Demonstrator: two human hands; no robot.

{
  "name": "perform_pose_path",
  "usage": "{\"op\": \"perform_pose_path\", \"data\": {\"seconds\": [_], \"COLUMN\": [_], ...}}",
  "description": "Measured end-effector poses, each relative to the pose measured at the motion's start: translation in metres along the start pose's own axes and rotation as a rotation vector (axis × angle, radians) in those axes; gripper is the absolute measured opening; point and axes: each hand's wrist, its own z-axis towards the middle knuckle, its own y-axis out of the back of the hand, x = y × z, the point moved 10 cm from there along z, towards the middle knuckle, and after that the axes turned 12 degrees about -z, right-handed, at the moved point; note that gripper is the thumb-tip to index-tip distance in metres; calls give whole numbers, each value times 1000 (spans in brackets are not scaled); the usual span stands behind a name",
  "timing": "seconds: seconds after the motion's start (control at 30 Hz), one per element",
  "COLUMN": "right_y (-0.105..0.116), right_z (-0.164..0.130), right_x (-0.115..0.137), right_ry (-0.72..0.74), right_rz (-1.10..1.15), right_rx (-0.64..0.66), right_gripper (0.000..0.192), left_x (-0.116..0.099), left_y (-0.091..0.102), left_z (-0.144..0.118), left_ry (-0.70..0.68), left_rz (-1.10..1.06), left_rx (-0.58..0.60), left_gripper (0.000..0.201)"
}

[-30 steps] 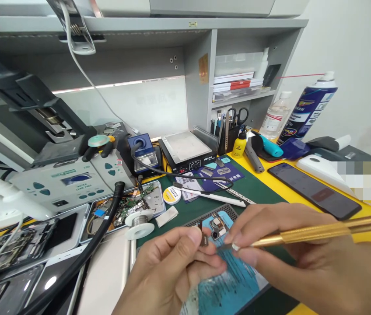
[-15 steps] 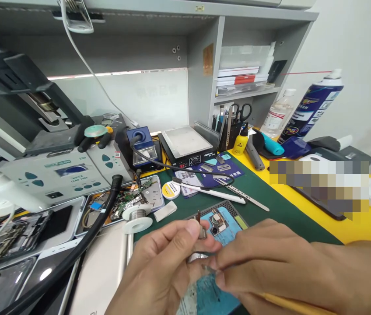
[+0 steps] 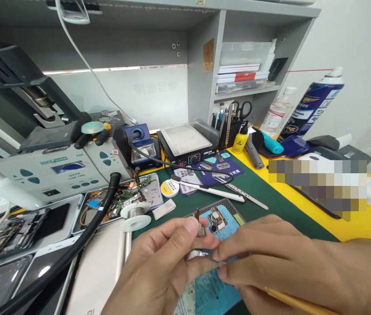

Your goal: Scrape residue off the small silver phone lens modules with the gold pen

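My left hand (image 3: 169,258) is closed, pinching a small metallic part with a brown flex strip (image 3: 201,228) between thumb and fingers. Close against it, my right hand (image 3: 271,258) is closed on a slim tool with a yellow shaft (image 3: 293,302). The tool's thin grey tip (image 3: 217,262) lies at my left fingers; its kind is unclear. Beneath both hands is a blue work mat (image 3: 215,291) with dark smears. A small phone camera module (image 3: 216,222) rests on the mat's far part. Crumpled silver foil (image 3: 198,253) shows between the hands.
A solder wire spool (image 3: 136,216), a tray of circuit boards (image 3: 154,199) and a black hose (image 3: 100,214) are at left. Behind lie a white pen-like tool (image 3: 218,192), metal tweezers (image 3: 247,195) and a hot plate (image 3: 185,142). A spray can (image 3: 313,107) stands at right.
The tool's tip and my right fingertips have shifted slightly right and up along my left fingers. My left hand keeps its pinch. The camera view has moved a little.
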Motion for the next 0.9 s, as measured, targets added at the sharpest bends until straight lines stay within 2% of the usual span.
{"op": "perform_pose_path", "data": {"seconds": [0.23, 0.37, 0.6, 0.77, 0.9], "right_y": [1, 2, 11, 1, -9], "right_z": [-6, -5, 1, -6, -10], "right_x": [1, 1, 1, -6, -4], "right_ry": [-35, -43, -15, 44, 107], "right_rz": [13, 4, -38, -35, -5], "right_rx": [-68, -63, -106, -93, -78], "right_gripper": [15, 14, 11, 24, 34], "left_x": [-1, -1, -3, -6, -5], "left_y": [-1, -2, 0, -5, -3], "left_z": [-1, 0, -1, -2, -2], "left_ry": [-9, -9, -7, -14, -8], "left_rz": [9, -13, -67, -62, -65], "left_rx": [7, 12, -37, -18, -52], "left_gripper": [21, 20, 22, 23, 29]}}
